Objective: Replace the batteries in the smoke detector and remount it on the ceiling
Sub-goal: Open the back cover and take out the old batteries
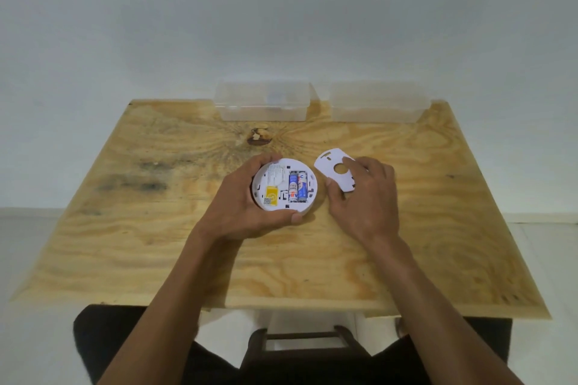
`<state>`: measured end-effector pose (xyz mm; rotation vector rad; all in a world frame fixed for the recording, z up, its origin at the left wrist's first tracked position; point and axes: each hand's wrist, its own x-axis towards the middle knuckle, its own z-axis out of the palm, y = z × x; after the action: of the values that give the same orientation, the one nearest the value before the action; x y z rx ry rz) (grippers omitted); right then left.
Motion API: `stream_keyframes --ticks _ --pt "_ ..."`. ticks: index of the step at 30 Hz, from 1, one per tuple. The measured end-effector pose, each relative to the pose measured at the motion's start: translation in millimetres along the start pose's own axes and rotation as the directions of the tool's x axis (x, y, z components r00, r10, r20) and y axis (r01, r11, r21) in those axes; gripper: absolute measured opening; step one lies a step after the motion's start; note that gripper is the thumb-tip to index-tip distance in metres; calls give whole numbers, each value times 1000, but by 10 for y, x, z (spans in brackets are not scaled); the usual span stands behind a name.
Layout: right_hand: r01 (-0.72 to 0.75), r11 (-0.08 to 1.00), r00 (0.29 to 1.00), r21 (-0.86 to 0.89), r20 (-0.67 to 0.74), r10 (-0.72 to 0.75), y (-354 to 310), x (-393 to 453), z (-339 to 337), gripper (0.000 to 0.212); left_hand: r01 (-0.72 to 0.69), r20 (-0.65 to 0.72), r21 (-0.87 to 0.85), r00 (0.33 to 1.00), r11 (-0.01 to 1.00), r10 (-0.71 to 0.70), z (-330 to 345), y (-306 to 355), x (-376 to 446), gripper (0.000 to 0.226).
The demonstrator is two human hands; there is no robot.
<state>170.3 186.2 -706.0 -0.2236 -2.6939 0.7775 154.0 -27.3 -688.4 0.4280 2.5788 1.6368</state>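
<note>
Your left hand (247,206) grips the detector (284,187) on the table (156,244), batteries (297,186) exposed; your right hand (366,194) pinches the plate (333,176); tilt the detector and the cells could drop out.

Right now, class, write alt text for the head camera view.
A left hand holds an opened round white smoke detector showing two batteries, while the right hand holds its white mounting plate above a plywood table.

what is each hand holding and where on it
The left hand grips the smoke detector by its round rim, thumb on the near edge. The right hand pinches the white mounting plate at its near right edge.
</note>
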Motion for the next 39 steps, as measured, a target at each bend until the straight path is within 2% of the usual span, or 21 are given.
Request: stream_keyframes --ticks 8,11,13,15,16,18,21,26,28,29,32,37,39 --pt "14 1000 1000 -9 6 -14 17 -9 -12 44 -18 -5 29 1000 999 18 -15 -12 -1 97" --pt "17 997 1000 73 -23 -15 1 -5 -18 45 -17 -2 3 1000 1000 17 -17 -16 -10 98" --pt "89 979 993 185 -89 -73 -62 -9 -81 39 -11 -3 -2 1000 1000 11 -13 -17 -16 99" --pt "218 944 975 249 -102 -198 -197 -18 -183 31 -12 -8 -2 1000 1000 12 -12 -29 -11 99" --pt "288 924 958 253 -64 -281 -274 -17 -226 28 -11 -10 0 1000 1000 11 -10 -45 -7 98" --pt "377 900 909 219 101 -406 -403 5 -267 27 -10 -16 -4 1000 1000 10 4 -58 -5 97" --pt "428 903 832 43 371 -413 -490 87 -295 27 -8 -30 -9 1000 1000 8 21 -46 -16 97" --pt "509 859 779 -48 451 -436 -504 155 -297 28 -11 -29 -5 1000 1000 10 11 -80 6 102" --pt "581 809 743 -91 465 -481 -488 122 -239 37 -10 -31 -10 999 1000 9 12 -78 8 103" --pt "608 787 736 -106 446 -509 -469 97 -208 36 -12 -33 -12 999 1000 11 14 -74 10 103" --pt "604 790 782 -105 267 -563 -400 6 -174 13 -19 -32 -4 999 1000 18 13 -77 22 102" --pt "646 754 760 -122 192 -621 -366 -47 -156 22 -12 -25 2 1000 1000 12 4 -31 16 103" --pt "634 768 770 -91 162 -617 -357 -25 -191 33 -15 -16 -2 1000 1000 15 -6 -20 14 104"
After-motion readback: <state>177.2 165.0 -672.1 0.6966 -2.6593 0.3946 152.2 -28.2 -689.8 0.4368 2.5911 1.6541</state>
